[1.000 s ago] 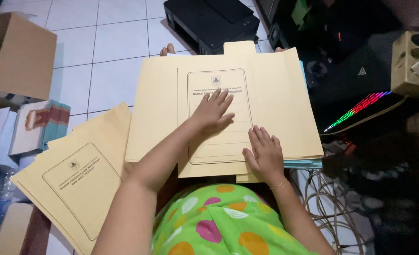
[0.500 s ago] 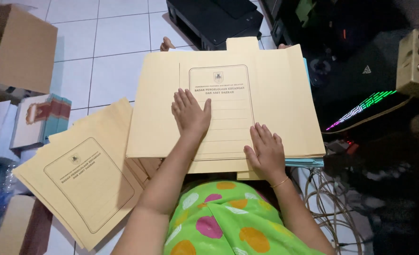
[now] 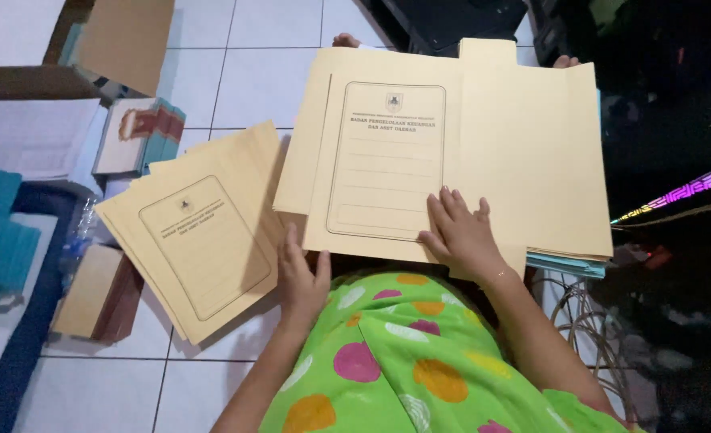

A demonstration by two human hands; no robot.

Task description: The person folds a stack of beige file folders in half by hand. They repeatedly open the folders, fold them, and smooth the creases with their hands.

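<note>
Seated on a white tiled floor, lap covered by a green garment with coloured dots. Spread wide across the lap and knees, an open buff folder, printed panel up, far edge reaching toward the toes and a black machine at the far side of the floor. Just to the left, lying on the floor and fanned a little, a stack of like folders, its right edge tucked under the open one. Further left, a cardboard box in the far left corner and a thin book beside it. Under the open folder's near right corner, a few teal sheets peeking out. Changed in the last half second: left hand lifted off the printed panel, where it lay flat, and drawn back to the near edge, now low between the stack and the lap. So the open folder now pinned by one hand only, no longer by two. Right hand unmoved, palm down on the folder's near edge, fingers apart and straight, pressing rather than gripping. Left hand turned thumb outward, fingers together and pointing away from the body, tips at the open folder's near left corner; closed on nothing that shows, though cannot tell whether the tips touch the stack or slip beneath the corner.
</note>
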